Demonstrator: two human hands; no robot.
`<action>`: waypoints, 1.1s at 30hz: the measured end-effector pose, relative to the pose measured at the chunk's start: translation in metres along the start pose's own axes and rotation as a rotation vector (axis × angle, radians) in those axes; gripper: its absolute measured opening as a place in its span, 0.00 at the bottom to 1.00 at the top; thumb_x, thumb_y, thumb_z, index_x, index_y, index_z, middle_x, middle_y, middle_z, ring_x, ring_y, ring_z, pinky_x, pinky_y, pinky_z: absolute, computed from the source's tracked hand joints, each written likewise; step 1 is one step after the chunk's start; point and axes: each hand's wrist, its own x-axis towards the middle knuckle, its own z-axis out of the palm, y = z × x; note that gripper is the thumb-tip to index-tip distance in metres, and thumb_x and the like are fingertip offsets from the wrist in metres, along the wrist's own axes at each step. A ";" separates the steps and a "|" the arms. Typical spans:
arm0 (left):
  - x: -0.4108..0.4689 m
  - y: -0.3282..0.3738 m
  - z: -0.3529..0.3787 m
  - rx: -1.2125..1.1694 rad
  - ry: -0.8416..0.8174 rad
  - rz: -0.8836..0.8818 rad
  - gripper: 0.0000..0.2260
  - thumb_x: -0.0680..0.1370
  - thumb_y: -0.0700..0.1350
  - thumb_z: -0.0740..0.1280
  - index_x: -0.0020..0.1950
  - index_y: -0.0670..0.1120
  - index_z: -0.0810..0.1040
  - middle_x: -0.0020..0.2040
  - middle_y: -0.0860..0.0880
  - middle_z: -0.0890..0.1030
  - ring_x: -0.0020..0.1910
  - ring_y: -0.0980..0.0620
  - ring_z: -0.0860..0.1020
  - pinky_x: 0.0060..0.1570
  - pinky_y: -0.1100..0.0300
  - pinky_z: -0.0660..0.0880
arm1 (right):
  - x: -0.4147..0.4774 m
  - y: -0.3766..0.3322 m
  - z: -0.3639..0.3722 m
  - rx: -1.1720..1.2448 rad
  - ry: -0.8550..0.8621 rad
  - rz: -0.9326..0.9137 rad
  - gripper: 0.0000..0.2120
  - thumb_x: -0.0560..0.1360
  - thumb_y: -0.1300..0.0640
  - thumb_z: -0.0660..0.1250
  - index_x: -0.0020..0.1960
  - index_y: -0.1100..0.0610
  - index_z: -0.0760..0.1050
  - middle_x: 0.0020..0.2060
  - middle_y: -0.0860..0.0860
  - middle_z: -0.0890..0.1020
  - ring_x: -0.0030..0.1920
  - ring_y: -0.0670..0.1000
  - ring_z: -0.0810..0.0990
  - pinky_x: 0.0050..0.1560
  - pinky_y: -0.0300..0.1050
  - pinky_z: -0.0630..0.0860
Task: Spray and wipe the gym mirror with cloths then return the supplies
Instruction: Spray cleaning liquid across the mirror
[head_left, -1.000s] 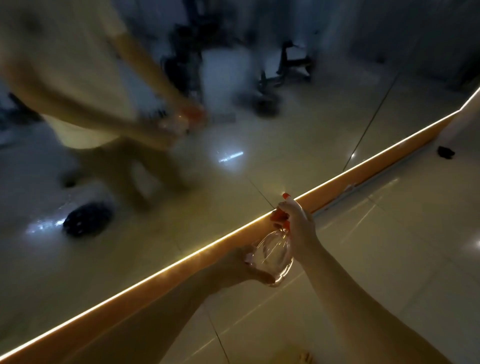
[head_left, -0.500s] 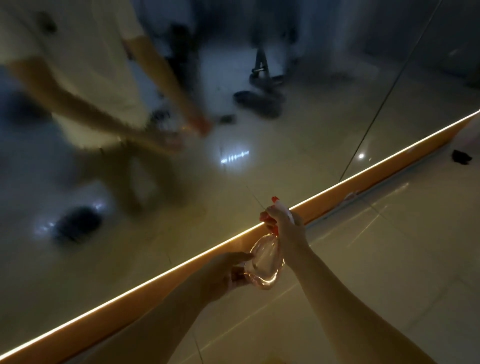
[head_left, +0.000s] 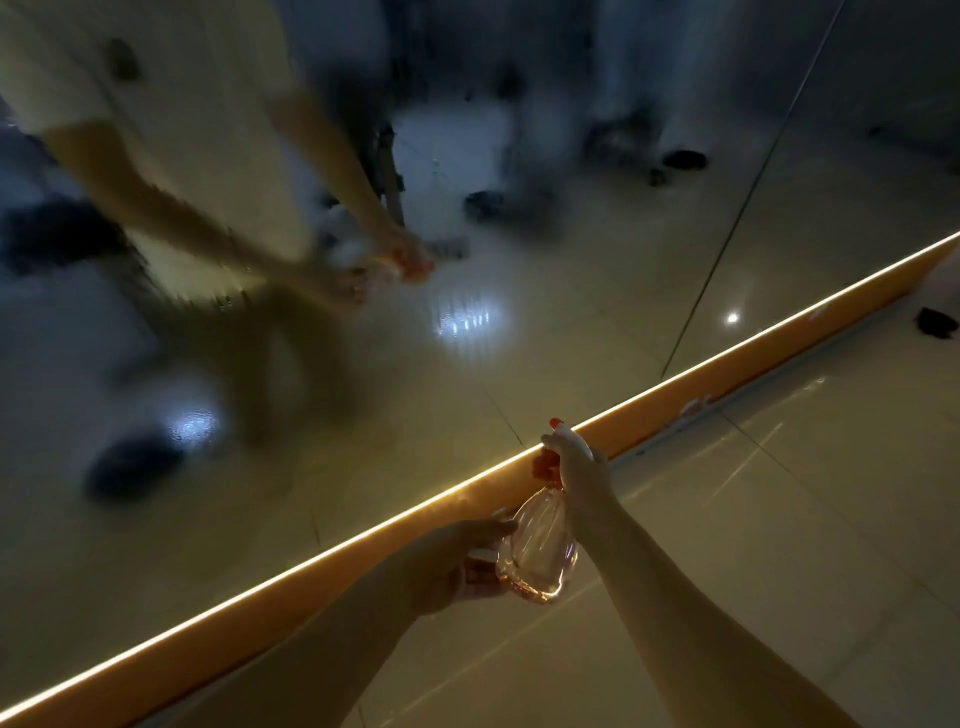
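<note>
1. Two bare forearms reach in from the bottom edge over the pale tiled floor (head_left: 779, 561).
2. The left hand (head_left: 447, 564) cups the lower body of the spray bottle (head_left: 537, 551). Its thumb lies over the top and its fingers curl underneath.
3. The bottle is clear with a pinkish tint. It is held off the floor between both hands, tilted, with its head aimed at the foot of the mirror (head_left: 545, 291).
4. The right hand (head_left: 576, 462) is wrapped round the bottle's neck and red trigger head, with its fingers closed on the trigger.
5. Just beyond the hands, an orange skirting strip (head_left: 311, 590) with a glowing line along its top runs diagonally under the glass.
6. The mirror surface looks hazy and streaked. It reflects a person in a pale shirt holding the bottle in both hands, and blurred dark shapes behind.
7. At the far right, a small dark object (head_left: 936, 322) lies on the tiles near the strip. What it is cannot be told.
</note>
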 end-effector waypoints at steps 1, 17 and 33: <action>0.002 0.001 0.006 0.003 0.003 -0.009 0.24 0.72 0.47 0.81 0.66 0.42 0.82 0.60 0.41 0.85 0.58 0.41 0.85 0.55 0.48 0.83 | 0.002 -0.002 -0.008 0.007 -0.006 -0.005 0.14 0.77 0.56 0.72 0.56 0.65 0.79 0.41 0.58 0.83 0.42 0.54 0.82 0.41 0.45 0.78; 0.012 0.029 0.104 0.080 -0.107 -0.131 0.27 0.75 0.43 0.77 0.69 0.35 0.73 0.54 0.34 0.83 0.50 0.37 0.86 0.56 0.47 0.83 | 0.019 -0.050 -0.093 -0.114 -0.019 -0.005 0.08 0.77 0.57 0.69 0.41 0.58 0.78 0.31 0.54 0.78 0.30 0.49 0.77 0.33 0.41 0.73; 0.089 0.066 0.166 0.196 -0.271 -0.123 0.40 0.61 0.56 0.86 0.66 0.37 0.78 0.63 0.32 0.81 0.57 0.36 0.84 0.58 0.46 0.82 | 0.070 -0.090 -0.149 -0.103 0.034 -0.114 0.05 0.75 0.61 0.69 0.43 0.60 0.82 0.36 0.60 0.82 0.35 0.54 0.81 0.38 0.43 0.76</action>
